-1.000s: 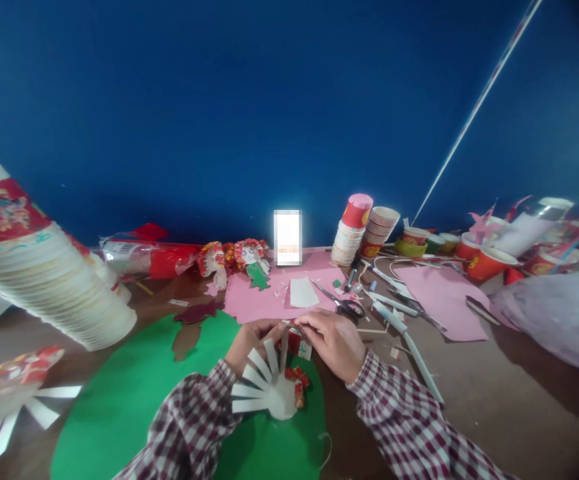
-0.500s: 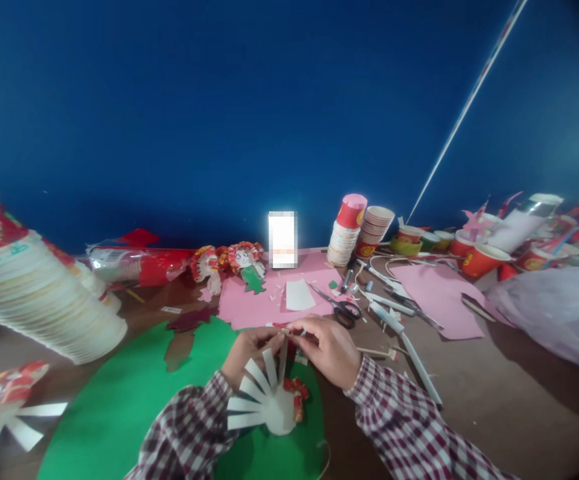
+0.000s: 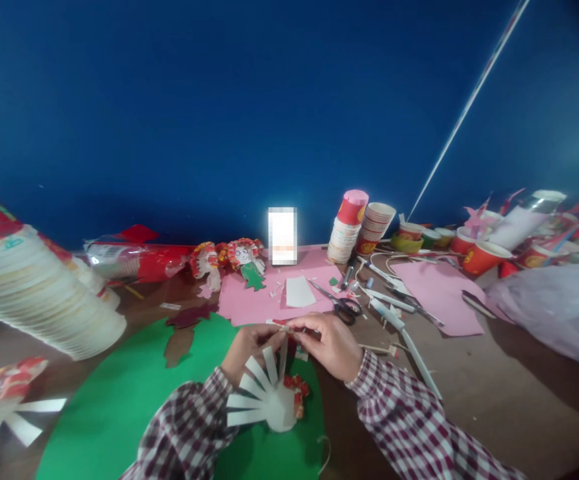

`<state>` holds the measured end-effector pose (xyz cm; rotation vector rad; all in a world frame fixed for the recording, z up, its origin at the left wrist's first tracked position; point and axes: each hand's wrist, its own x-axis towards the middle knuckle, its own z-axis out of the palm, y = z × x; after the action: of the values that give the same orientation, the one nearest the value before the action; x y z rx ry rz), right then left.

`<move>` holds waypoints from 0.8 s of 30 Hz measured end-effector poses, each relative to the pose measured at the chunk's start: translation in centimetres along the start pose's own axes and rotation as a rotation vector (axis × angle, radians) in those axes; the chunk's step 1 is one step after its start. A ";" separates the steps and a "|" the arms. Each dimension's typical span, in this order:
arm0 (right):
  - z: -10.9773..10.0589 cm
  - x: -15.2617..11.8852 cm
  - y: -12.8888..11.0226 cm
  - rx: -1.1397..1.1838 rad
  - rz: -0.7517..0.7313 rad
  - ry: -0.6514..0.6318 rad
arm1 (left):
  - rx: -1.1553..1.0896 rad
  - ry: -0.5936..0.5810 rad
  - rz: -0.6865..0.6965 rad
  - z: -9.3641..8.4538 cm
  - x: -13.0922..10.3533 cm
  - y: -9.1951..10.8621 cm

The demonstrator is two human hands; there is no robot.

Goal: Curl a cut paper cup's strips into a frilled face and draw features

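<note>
A paper cup [image 3: 280, 408], cut into strips that fan out from its round base, is held over a green paper sheet [image 3: 114, 393]. Its left strips are straight and white; those on the right are curled into small red rolls [image 3: 297, 393]. My left hand [image 3: 248, 349] is closed, pinching the upper end of one upright strip. From the other side my right hand [image 3: 327, 343] grips that same strip end, thumb and fingers together. A bit of red shows between the fingertips, which partly hide the strip's tip.
Scissors [image 3: 342, 308] and a white paper piece [image 3: 299, 292] lie on pink paper [image 3: 249, 301]. A glue gun [image 3: 387, 313] is to the right. Stacked cups [image 3: 44, 293] lean at left; more cup stacks [image 3: 344, 233] stand behind. A plastic bag [image 3: 554, 307] sits far right.
Both hands stay on the same strip end, with only slight finger movement. The whole view has shifted very little.
</note>
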<state>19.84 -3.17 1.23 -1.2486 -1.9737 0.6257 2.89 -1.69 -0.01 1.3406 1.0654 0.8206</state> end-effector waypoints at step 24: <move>0.2 -0.2 -0.8 -0.167 -0.130 0.042 | 0.149 0.008 -0.093 -0.7 0.3 0.2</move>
<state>19.34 -3.71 1.62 -1.2088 -2.0870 0.3740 2.38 -1.16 0.20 1.4018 1.2051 0.6891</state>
